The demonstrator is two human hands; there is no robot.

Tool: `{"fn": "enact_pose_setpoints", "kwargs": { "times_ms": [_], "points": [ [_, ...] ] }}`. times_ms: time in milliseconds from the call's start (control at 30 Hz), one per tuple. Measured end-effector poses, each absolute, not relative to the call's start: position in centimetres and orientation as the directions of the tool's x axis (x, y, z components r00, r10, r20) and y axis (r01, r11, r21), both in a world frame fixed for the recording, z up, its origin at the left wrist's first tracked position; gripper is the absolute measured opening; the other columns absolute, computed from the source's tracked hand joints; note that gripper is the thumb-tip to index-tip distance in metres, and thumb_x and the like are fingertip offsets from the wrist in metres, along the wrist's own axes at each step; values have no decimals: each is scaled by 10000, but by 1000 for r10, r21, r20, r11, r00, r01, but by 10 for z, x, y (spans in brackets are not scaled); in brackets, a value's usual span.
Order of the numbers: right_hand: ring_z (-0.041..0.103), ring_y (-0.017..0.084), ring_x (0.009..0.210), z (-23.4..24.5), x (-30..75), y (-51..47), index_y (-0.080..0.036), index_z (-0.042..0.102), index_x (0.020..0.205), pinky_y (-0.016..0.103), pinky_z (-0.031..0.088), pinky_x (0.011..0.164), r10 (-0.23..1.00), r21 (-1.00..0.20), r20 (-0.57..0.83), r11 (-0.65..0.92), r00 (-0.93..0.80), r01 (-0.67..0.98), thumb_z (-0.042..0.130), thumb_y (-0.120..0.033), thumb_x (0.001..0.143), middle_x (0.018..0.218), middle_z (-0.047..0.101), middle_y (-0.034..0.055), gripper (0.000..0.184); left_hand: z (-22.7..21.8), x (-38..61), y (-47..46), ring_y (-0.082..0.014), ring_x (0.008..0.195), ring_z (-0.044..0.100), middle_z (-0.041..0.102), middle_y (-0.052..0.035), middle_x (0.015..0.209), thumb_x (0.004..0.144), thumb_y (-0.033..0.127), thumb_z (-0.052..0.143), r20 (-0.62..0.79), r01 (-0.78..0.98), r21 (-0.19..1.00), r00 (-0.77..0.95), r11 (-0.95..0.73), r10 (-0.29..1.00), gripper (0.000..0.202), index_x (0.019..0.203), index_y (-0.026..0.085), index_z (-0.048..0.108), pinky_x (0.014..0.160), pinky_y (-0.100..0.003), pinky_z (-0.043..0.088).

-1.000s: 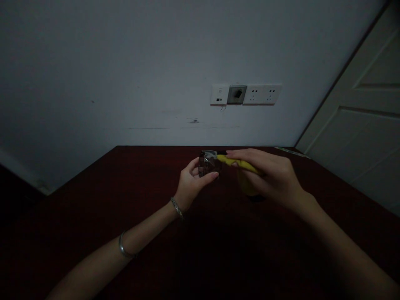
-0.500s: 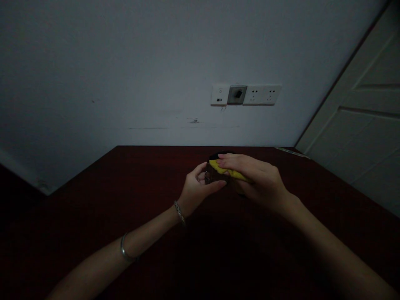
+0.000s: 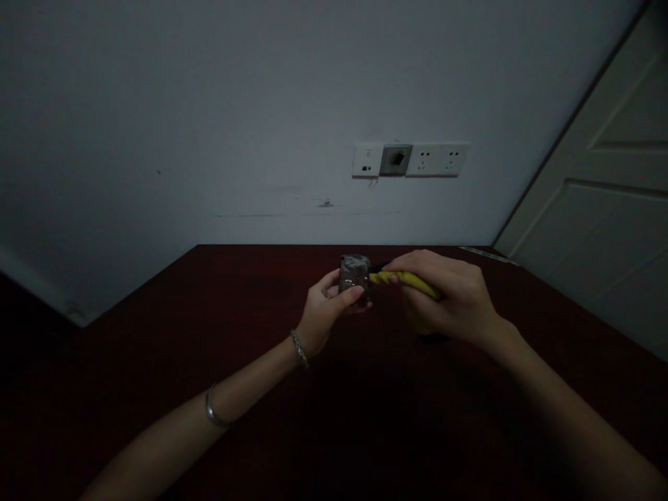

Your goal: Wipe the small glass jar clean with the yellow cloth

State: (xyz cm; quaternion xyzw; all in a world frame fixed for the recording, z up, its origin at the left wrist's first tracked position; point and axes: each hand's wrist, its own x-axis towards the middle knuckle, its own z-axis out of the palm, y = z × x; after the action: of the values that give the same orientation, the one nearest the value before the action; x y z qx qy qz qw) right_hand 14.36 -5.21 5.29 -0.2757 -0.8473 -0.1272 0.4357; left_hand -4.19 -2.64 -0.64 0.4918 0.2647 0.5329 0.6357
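In the head view my left hand [image 3: 326, 309] is closed around a small, dark, shiny block-shaped object [image 3: 353, 271], its thumb across the near face. Glints show on its surface, but the dim light hides what kind of thing it is. My right hand [image 3: 443, 289] grips a yellow cloth [image 3: 410, 280] with darker edges, bunched under the fingers. The cloth's left end comes up to the right side of the block, and I cannot tell whether they touch. Part of the cloth hangs below my right palm.
Both hands are above a dark red-brown table [image 3: 250, 285] that meets a pale wall [image 3: 250, 104]. Sockets and switches [image 3: 410, 160] are set in the wall. A panelled door [image 3: 610, 181] stands at the right, near a thin strip [image 3: 488, 255] on the table's back corner.
My right hand has moved right with the yellow cloth, off the front of the block. The block now shows more fully, tilted up in my left hand.
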Motion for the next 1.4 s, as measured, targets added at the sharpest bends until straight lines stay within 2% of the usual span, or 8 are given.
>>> {"fn": "enact_pose_setpoints", "kwargs": {
  "times_ms": [233,400,567,633,833,1067,1200,1400],
  "points": [
    [678,172,865,43,136,-37,-210,664,985,304,549,773,452,-307,886,741,-106,597,576,-208,874,961,722,41,141,0,-39,-30,-172,700,666,678,-89,892,613,352,804,165,-416,909,367,3,915,597,1100,105,564,673,-314,564],
    [572,210,1156,43,136,-35,-252,558,1219,418,466,985,569,-412,735,807,-370,423,476,-290,932,1233,623,62,301,0,-37,-30,-162,745,651,672,-88,941,617,338,805,170,-432,902,359,2,918,550,1071,123,579,658,-289,567],
    [430,312,1293,38,139,-36,-297,276,1433,519,395,1056,585,-416,619,810,-524,414,825,-413,613,1428,407,109,993,-4,-39,-28,-178,802,651,662,-102,1010,650,344,783,151,-401,916,348,1,925,486,1040,122,598,681,-306,568],
    [386,312,1323,34,137,-36,-295,204,1458,512,377,1078,587,-396,596,808,-547,436,846,-379,586,1452,351,117,1086,-6,-40,-26,-187,810,649,657,-109,1014,668,378,768,136,-383,924,350,9,927,475,1029,117,604,690,-327,570],
    [374,270,1316,28,132,-30,-256,186,1461,453,388,1082,534,-289,632,835,-562,468,756,-271,713,1400,373,135,940,-8,-40,-24,-191,823,645,661,-107,961,676,422,753,88,-323,946,347,31,934,468,1003,117,615,671,-304,550],
    [457,293,1218,23,137,-26,-240,235,1440,476,431,1016,478,-222,699,852,-533,473,770,-221,635,1304,453,136,966,-9,-39,-22,-183,873,631,654,-108,1016,625,461,785,89,-323,944,439,65,894,541,1013,133,599,705,-270,507],
    [500,293,1186,21,136,-27,-247,263,1426,468,442,998,539,-326,720,818,-436,473,777,-249,610,1287,477,127,964,-13,-39,-21,-199,941,621,644,-127,1075,557,468,832,150,-363,931,484,42,862,666,1065,122,575,808,-287,481],
    [531,290,1181,18,131,-31,-248,288,1414,454,437,1001,668,-542,664,739,-336,400,808,-293,584,1306,514,124,980,-13,-41,-23,-199,939,620,640,-125,1088,545,413,856,211,-442,896,501,39,839,753,1169,143,534,808,-290,474]
  ]
}}
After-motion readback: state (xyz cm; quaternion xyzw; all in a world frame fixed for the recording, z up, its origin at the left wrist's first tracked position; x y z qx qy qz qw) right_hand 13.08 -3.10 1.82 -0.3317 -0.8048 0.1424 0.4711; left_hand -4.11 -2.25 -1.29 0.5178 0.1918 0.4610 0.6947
